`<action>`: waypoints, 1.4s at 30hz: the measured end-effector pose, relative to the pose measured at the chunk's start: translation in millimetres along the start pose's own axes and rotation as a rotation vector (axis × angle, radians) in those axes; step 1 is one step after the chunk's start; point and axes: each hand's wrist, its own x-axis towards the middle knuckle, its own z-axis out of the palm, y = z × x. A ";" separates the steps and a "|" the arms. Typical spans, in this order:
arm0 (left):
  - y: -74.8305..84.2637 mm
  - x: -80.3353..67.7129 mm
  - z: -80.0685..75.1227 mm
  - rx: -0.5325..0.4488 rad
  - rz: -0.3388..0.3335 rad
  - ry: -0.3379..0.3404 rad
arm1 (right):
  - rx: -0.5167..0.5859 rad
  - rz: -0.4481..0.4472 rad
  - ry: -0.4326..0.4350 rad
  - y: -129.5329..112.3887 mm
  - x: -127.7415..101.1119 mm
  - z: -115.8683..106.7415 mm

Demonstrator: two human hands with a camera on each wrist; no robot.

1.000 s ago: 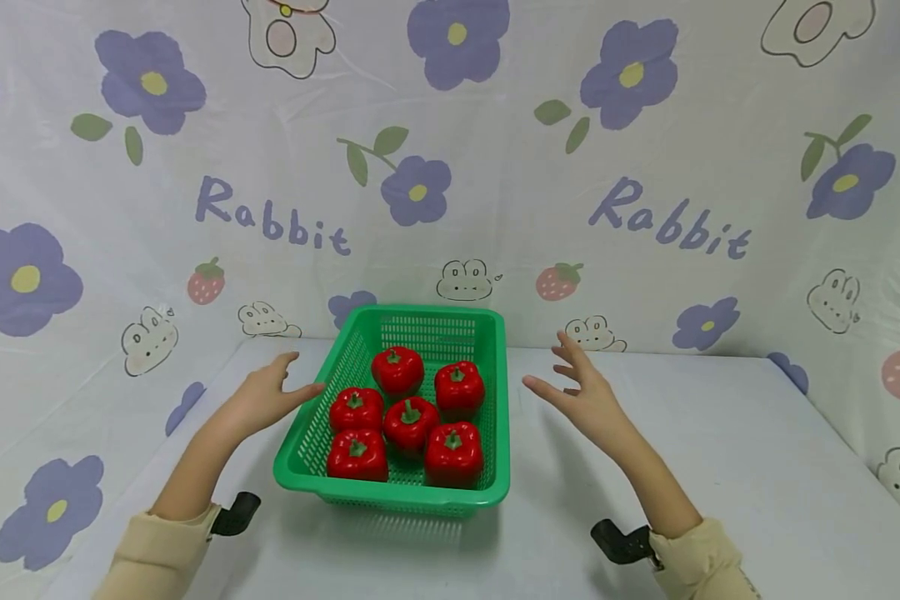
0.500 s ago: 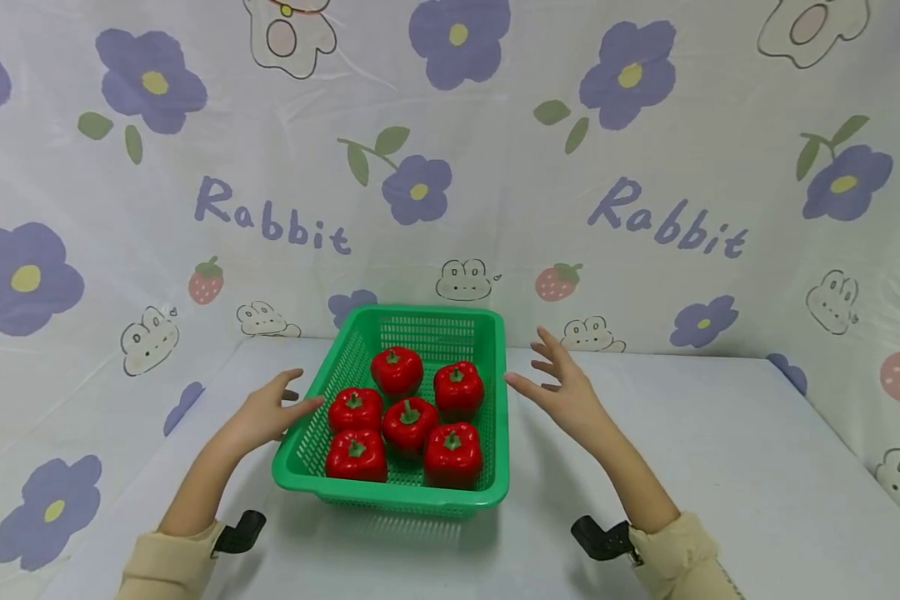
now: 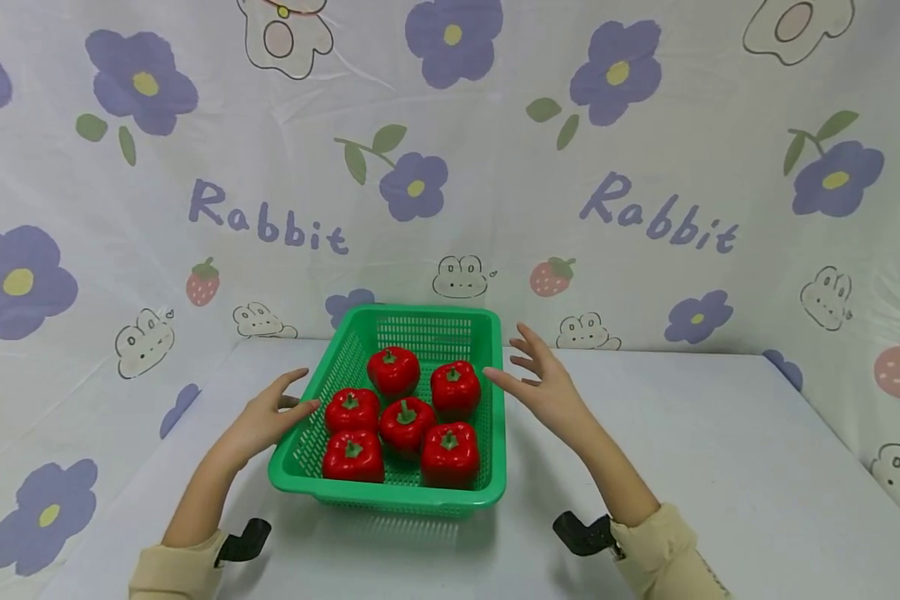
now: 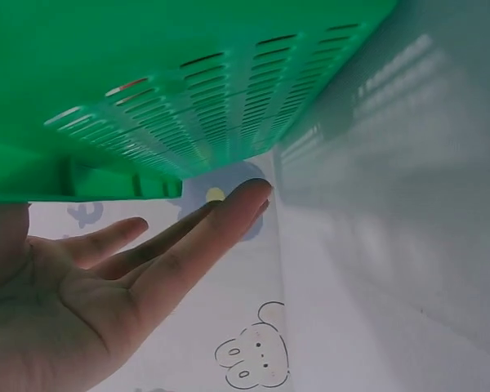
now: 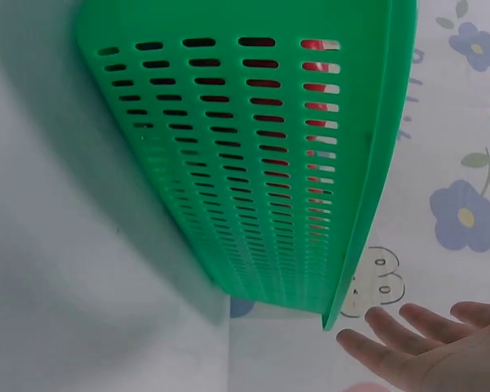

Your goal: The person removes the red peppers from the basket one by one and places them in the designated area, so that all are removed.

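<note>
At centre-left of the head view our left hand [image 3: 270, 414] lies spread, fingers straight, thumb at or on the basket [image 3: 495, 433] rim; whether it touches we cannot tell. The basket sits mid-frame on the table [image 3: 720, 467], six peppers [image 3: 403, 421] inside. Right of it our right hand [image 3: 543, 387] hovers wide, fingers splayed, just beside the far rim. We judge this the reach-in before gripping; next, both hands must close evenly on the opposite rims.

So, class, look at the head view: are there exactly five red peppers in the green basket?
No, the green basket holds six red peppers: two at the back, two in the middle and two at the front.
</note>
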 end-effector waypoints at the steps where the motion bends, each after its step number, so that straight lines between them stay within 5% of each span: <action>1: -0.1 0.0 0.4 -0.003 0.006 0.005 | 0.004 0.000 -0.001 -0.5 0.6 1.1; 25: 1.1 0.5 3.3 -0.103 0.068 -0.002 | 0.094 -0.043 -0.044 -19.2 6.3 23.1; 42: -0.1 -0.1 1.0 -0.144 0.076 -0.025 | 0.109 0.008 -0.124 -38.3 4.6 52.5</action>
